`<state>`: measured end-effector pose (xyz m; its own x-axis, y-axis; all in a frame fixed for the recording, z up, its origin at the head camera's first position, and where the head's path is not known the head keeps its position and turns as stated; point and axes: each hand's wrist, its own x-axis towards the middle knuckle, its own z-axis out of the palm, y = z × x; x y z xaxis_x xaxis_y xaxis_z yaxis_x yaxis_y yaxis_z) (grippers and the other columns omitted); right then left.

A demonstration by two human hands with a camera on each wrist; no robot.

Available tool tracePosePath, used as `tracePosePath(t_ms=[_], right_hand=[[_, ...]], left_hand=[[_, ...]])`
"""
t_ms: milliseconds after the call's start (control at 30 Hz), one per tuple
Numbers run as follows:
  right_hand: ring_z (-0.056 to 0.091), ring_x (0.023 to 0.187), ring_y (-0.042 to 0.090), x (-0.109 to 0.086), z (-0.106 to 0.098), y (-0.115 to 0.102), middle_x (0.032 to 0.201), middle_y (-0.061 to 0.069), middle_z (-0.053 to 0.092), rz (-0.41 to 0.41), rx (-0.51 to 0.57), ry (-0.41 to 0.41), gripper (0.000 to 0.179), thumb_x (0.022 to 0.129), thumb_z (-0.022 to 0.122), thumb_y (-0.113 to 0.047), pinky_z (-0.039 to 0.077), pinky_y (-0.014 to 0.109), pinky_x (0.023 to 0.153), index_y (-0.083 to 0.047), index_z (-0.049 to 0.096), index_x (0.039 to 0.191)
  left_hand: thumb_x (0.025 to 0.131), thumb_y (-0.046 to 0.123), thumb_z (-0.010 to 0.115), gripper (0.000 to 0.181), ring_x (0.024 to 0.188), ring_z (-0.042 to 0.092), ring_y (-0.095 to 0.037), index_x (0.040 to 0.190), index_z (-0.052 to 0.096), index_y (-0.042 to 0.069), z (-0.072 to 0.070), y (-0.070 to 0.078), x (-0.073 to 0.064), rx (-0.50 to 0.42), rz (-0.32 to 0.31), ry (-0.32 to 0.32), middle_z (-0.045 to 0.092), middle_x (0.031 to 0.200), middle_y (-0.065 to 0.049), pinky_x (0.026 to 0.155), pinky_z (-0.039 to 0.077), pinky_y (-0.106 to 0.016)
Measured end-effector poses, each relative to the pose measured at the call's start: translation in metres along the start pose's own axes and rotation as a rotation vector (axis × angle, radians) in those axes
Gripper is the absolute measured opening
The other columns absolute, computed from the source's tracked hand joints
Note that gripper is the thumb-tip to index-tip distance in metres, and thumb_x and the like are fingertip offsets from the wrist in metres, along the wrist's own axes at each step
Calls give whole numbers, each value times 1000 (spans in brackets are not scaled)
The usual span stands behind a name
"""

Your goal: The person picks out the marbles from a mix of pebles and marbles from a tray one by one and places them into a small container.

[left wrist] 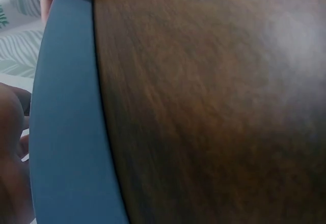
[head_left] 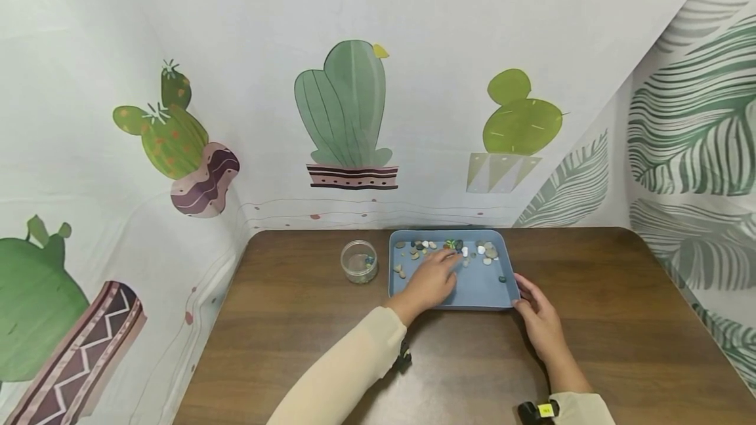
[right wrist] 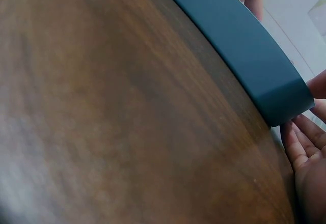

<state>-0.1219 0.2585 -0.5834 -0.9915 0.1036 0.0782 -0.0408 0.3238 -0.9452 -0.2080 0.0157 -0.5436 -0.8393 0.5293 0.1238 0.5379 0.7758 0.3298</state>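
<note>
A shallow blue tray (head_left: 478,290) lies on the table with small stones (head_left: 489,252) scattered over its floor, mostly along the far side. My left hand (head_left: 430,279) reaches over the tray's near side, fingers stretched toward the stones and thumb apart from them. Its fingertips are near a white stone (head_left: 464,252); whether they touch one I cannot tell. At the tray's near right corner, my right hand (head_left: 539,320) holds the wall, thumb at the rim and fingers outside, also seen in the right wrist view. A dark green stone (head_left: 502,279) lies inside near that hand.
Left of the tray stands a clear round container (head_left: 359,262) with a few small stones inside. The brown wooden table (head_left: 283,340) meets a cactus-print cloth (head_left: 437,117) behind the tray. Black wrist devices (head_left: 536,412) sit at both sleeves.
</note>
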Motion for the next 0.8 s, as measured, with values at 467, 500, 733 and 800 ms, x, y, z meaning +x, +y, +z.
tracePosePath(t_ms=[467, 500, 733, 800], right_hand=[[45, 121, -13, 0, 0, 1, 151, 22, 48, 11, -1, -6, 50, 104, 51, -9, 38, -1, 92, -11, 43, 153], [45, 121, -13, 0, -1, 0, 151, 21, 48, 13, 0, -7, 50, 104, 51, -9, 38, -1, 92, -12, 43, 153], [46, 120, -11, 0, -1, 1, 151, 21, 49, 17, 3, -5, 49, 104, 51, -10, 38, -1, 92, -12, 43, 153], [46, 120, -10, 0, -1, 0, 150, 20, 49, 17, 2, -6, 49, 104, 51, -10, 38, -1, 92, -12, 43, 153]], left_hand=[[104, 20, 47, 49, 147, 42, -21, 152, 45, 12, 10, 10, 13, 63, -36, -94, 42, 160, -4, 122, 34, -32], [104, 20, 47, 49, 146, 43, -21, 152, 45, 13, 10, 11, 14, 74, -39, -98, 42, 160, -4, 122, 35, -32], [104, 22, 47, 50, 147, 42, -21, 153, 43, 15, 13, 12, 19, 142, -63, -125, 40, 161, -1, 120, 37, -33], [105, 22, 47, 49, 147, 42, -21, 153, 44, 15, 13, 12, 20, 153, -63, -128, 41, 161, -1, 120, 37, -33]])
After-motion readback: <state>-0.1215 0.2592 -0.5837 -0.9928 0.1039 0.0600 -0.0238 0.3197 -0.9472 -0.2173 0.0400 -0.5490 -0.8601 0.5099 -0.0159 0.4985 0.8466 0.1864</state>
